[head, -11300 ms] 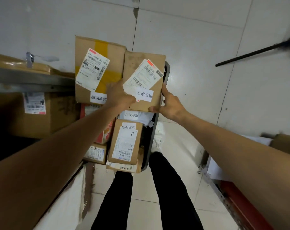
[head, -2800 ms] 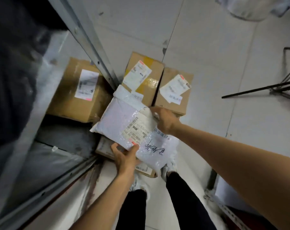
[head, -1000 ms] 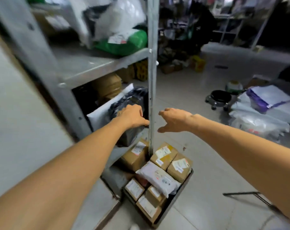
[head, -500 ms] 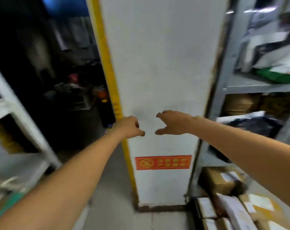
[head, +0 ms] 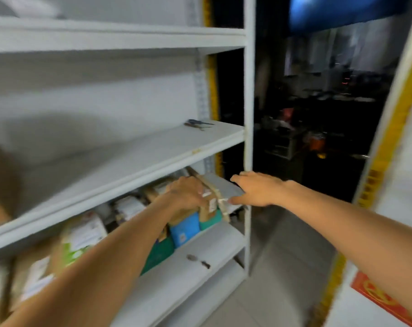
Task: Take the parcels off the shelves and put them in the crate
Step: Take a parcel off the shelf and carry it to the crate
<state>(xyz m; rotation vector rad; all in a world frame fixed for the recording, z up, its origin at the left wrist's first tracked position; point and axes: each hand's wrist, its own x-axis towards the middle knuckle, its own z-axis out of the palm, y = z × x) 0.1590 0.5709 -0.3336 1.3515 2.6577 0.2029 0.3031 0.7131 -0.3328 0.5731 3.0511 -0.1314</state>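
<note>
Parcels crammed tight: our left hand curls over the taped box, right hand spread empty beside. Yanking likely drags other parcels off.

Small dark tool lying flat; red sign on white yellow-edged pillar; blue sheet up top.
</note>
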